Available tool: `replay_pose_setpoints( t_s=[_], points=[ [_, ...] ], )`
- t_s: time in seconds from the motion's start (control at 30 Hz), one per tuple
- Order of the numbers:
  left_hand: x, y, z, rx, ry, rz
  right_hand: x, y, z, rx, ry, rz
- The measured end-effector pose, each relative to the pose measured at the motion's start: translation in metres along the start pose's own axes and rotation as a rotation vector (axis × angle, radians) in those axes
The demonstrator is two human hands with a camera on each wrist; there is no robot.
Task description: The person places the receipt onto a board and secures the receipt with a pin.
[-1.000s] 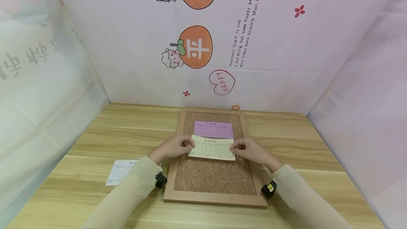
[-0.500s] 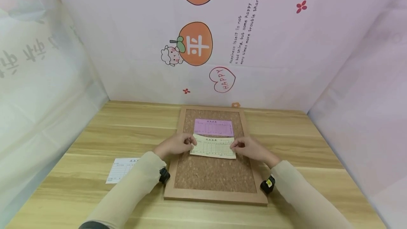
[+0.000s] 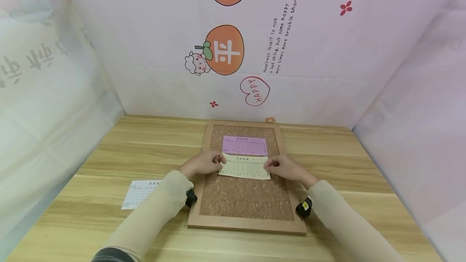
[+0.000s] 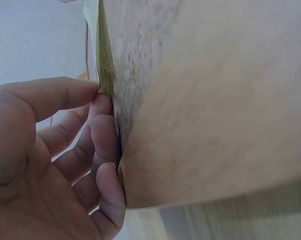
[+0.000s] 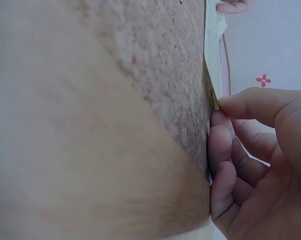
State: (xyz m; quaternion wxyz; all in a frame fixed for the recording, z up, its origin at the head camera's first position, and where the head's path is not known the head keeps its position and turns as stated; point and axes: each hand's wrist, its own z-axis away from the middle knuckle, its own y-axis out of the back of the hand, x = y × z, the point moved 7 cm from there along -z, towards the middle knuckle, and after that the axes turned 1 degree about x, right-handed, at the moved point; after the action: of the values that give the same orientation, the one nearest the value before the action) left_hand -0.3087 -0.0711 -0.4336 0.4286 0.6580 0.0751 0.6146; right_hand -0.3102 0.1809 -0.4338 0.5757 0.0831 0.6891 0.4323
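A pale yellow printed form slip [image 3: 244, 167] lies across the middle of a cork board [image 3: 247, 201], just below a purple slip [image 3: 244, 146]. My left hand [image 3: 204, 163] pinches the yellow slip's left edge between thumb and fingertip. At its right edge, my right hand [image 3: 289, 170] pinches the slip the same way. In the left wrist view, thumb and index hold the slip's corner [image 4: 105, 70] while the other fingers rest against the board. The right wrist view shows a matching pinch on the slip [image 5: 211, 55], which is raised a little off the cork there.
A white printed slip [image 3: 140, 194] lies on the wooden table [image 3: 91, 213] left of the board, partly covered by my left sleeve [image 3: 156, 209]. A printed curtain [image 3: 309, 51] stands behind the table, with pale sheets at both sides.
The yellow slip has shifted slightly right and up toward the purple one, with both hands still pinching it. My left hand has moved a little to the right. The head view has tilted slightly.
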Motion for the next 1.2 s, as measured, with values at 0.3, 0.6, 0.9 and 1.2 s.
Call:
replay_pose_setpoints(
  t_s=[0.3, 0.6, 0.9, 1.2],
  points=[
    [-0.002, 0.001, 0.0, -0.001, 0.017, 0.003, 0.002, -0.001, -0.002, -0.01, -0.022, 0.019],
    [-0.008, 0.006, 0.005, -0.025, 0.022, 0.015, 0.004, -0.001, -0.003, -0.004, -0.025, 0.024],
    [-0.013, 0.007, 0.004, -0.106, 0.031, 0.07, 0.004, -0.002, -0.002, -0.013, -0.032, 0.007],
    [-0.011, 0.007, 0.004, -0.132, 0.023, 0.075, 0.005, -0.001, -0.001, -0.006, -0.024, 0.009]
  ],
)
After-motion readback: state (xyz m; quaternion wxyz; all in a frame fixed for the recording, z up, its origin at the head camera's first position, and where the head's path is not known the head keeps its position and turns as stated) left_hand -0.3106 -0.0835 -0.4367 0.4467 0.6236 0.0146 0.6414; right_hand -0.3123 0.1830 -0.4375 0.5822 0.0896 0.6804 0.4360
